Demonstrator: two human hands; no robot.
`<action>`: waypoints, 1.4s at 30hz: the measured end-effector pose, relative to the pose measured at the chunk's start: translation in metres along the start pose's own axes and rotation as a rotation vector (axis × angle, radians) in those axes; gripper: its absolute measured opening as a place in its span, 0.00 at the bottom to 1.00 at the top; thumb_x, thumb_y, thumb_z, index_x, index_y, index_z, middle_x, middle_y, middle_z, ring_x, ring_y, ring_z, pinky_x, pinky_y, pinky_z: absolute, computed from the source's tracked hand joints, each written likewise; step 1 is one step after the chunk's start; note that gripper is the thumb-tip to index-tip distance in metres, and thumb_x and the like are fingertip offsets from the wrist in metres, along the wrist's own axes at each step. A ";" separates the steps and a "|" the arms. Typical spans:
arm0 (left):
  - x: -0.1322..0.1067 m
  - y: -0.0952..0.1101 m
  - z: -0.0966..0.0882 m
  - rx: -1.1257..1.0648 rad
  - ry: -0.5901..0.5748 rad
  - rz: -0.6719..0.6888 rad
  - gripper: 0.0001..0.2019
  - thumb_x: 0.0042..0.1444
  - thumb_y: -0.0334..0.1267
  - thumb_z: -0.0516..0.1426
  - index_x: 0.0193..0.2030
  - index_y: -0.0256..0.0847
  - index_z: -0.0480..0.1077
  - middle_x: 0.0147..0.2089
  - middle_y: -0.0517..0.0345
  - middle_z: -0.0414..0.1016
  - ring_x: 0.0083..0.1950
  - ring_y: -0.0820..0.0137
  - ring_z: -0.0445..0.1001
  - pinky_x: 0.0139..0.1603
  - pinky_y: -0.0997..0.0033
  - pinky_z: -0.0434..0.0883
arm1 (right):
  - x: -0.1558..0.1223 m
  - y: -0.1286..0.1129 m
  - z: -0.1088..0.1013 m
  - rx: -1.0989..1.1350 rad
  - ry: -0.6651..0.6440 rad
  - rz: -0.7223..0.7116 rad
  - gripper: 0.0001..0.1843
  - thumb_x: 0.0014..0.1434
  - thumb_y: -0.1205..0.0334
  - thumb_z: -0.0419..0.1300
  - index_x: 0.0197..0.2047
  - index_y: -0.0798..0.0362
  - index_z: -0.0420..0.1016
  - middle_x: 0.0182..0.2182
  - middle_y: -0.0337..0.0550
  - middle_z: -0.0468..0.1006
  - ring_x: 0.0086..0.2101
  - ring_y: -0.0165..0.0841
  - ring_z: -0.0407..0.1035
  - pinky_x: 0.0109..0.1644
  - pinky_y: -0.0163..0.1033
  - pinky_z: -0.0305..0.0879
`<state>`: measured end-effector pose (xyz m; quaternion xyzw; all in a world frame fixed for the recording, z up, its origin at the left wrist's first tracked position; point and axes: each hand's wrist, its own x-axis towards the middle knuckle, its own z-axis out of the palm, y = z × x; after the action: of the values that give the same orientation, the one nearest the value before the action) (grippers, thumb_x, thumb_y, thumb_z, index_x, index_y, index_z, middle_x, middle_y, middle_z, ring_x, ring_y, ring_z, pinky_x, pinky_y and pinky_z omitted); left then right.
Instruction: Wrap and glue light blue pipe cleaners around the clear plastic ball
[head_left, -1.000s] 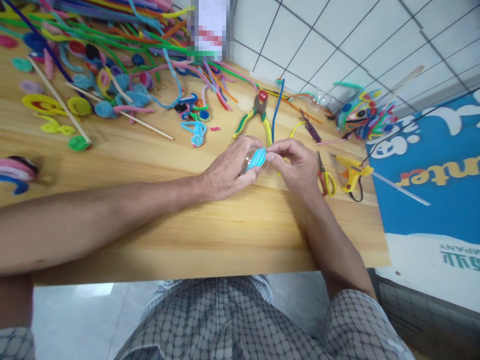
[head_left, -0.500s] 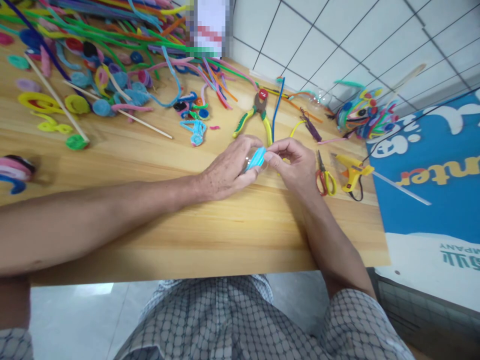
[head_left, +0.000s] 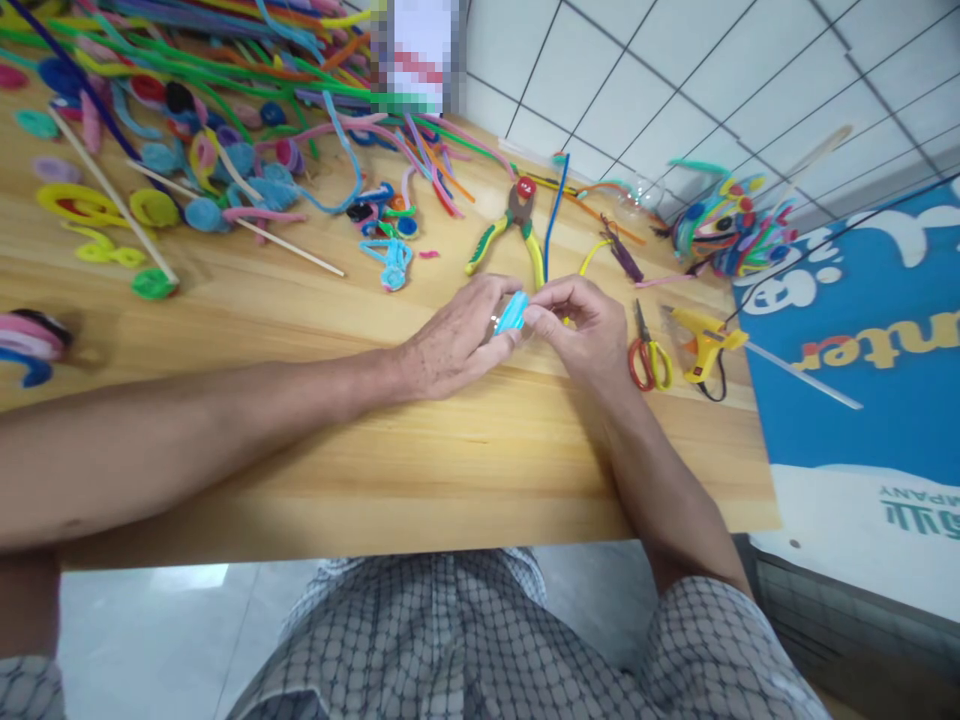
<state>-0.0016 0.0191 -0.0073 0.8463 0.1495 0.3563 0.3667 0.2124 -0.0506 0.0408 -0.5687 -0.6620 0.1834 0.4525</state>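
Light-blue piece [head_left: 511, 313] between hands [head_left: 454, 338] [head_left: 581, 325], left gripping, right at edge.

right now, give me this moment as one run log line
left hand: holding light-blue piece | right hand: at its right end, grip unclear | table: pliers open beyond hands, scissors, yellow glue gun

- On the blue-and-white sign [head_left: 885, 430] at the right, upside down: "nter" in yellow-orange letters, cut off by the picture's edge.
- Lower on this sign, on its white part, also inverted: "MPANY" in small letters, cut off too; the larger green characters beside it are unreadable.
- On the red round piece [head_left: 526, 188] at the pliers [head_left: 520, 212]: white marks, too small to read.
- On the pixelated white object [head_left: 424, 35]: nothing legible.
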 end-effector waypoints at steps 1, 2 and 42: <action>0.000 0.000 0.000 -0.003 0.002 -0.003 0.23 0.79 0.52 0.52 0.70 0.38 0.64 0.65 0.38 0.76 0.66 0.52 0.77 0.71 0.44 0.76 | 0.000 0.000 0.000 0.002 0.000 -0.001 0.09 0.65 0.53 0.76 0.36 0.47 0.85 0.35 0.38 0.86 0.35 0.33 0.79 0.40 0.41 0.75; 0.001 0.001 0.000 -0.006 0.006 -0.009 0.23 0.79 0.52 0.52 0.69 0.38 0.65 0.64 0.38 0.76 0.66 0.52 0.77 0.71 0.45 0.76 | 0.000 0.000 0.000 0.005 0.001 -0.003 0.08 0.65 0.54 0.76 0.36 0.47 0.85 0.35 0.38 0.86 0.35 0.33 0.79 0.40 0.41 0.74; 0.004 -0.001 -0.001 -0.088 0.044 -0.037 0.20 0.78 0.54 0.53 0.65 0.43 0.66 0.63 0.42 0.77 0.65 0.54 0.78 0.71 0.44 0.78 | -0.027 0.000 0.004 -0.204 -0.003 -0.152 0.14 0.67 0.51 0.73 0.54 0.41 0.83 0.53 0.47 0.87 0.52 0.44 0.80 0.49 0.50 0.82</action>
<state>0.0003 0.0228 -0.0056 0.8184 0.1575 0.3742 0.4066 0.2072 -0.0746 0.0279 -0.5597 -0.7191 0.0811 0.4037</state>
